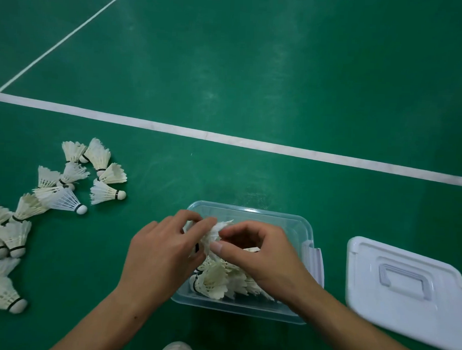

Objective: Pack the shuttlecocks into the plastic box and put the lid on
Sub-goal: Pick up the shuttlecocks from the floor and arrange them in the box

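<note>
Packing is the step we judge to be in hand: both our hands are over the clear plastic box (pixel 252 215), working one shuttlecock (pixel 213 233) between them. Our left hand (pixel 165 251) curls its fingers round the feather skirt from the left, and our right hand (pixel 258 252) pinches the same skirt from the right, thumb laid along the feathers. So neither hand is free; both are closed on that one shuttlecock, which sits between the two grips, above the shuttlecocks already lying in the box (pixel 220 280).

More loose shuttlecocks (pixel 65 194) lie on the green floor (pixel 255 70) well to the left of the box, so the packing is, by our reckoning, only partly done. The lid (pixel 405 288) rests flat on the floor just beside the box on the right, handle upward, not yet used.

What the next move calls for, we think, is setting this shuttlecock down among the others without crushing its feathers, then reaching left for more. The lid comes last.
</note>
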Available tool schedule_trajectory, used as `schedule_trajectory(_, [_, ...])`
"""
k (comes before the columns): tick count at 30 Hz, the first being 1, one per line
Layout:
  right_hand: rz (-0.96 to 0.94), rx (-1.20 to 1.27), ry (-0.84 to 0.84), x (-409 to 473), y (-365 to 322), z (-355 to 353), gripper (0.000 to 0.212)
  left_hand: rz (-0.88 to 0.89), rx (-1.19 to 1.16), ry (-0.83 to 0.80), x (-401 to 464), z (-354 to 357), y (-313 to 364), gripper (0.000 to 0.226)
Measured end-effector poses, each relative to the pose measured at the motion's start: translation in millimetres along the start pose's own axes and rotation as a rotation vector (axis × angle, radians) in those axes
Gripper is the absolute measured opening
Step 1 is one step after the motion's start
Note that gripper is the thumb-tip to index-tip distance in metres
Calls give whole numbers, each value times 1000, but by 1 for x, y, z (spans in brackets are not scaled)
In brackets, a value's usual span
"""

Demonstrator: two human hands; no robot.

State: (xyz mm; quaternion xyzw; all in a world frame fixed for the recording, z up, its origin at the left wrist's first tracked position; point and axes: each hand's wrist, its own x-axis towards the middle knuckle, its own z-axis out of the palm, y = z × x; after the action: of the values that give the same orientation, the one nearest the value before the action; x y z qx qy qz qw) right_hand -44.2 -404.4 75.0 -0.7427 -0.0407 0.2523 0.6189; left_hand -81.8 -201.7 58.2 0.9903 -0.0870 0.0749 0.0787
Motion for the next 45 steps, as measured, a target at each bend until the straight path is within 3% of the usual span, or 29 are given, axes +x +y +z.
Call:
schedule_trajectory(5, [-44,-68,59,5,3,8,4,29,2,28,1,9,5,50])
schedule_trajectory(12, [-54,-157,192,-6,14,-7,14,-38,-99,-3,-9,9,-5,64])
schedule_trajectory(16, [-23,-308,242,-21,29,-22,11,-175,-338,-59,-17,8,-26,71])
schedule_trajectory(22, [-36,-543,87,-32,53,-13,5,-188,-443,-112,-26,5,-40,54])
schedule_trajectory(25, [-48,-634,39,-26,60,-4,9,-193,-450,-79,-27,6,-40,32])
schedule_trajectory(28, [-53,-682,-22,-17,67,4,10,-207,-435,-12,-25,5,-36,26])
schedule_trajectory(39, [50,-588,-326,18,80,12,1,-336,-695,132,-19,-4,-17,24])
schedule_trajectory(42, [68,-518,-381,12,75,0,12,-386,-832,124,-15,-6,-11,24])
schedule_trajectory(45, [117,-405,-317,6,68,-18,23,-374,-973,103,-10,-10,-1,21])
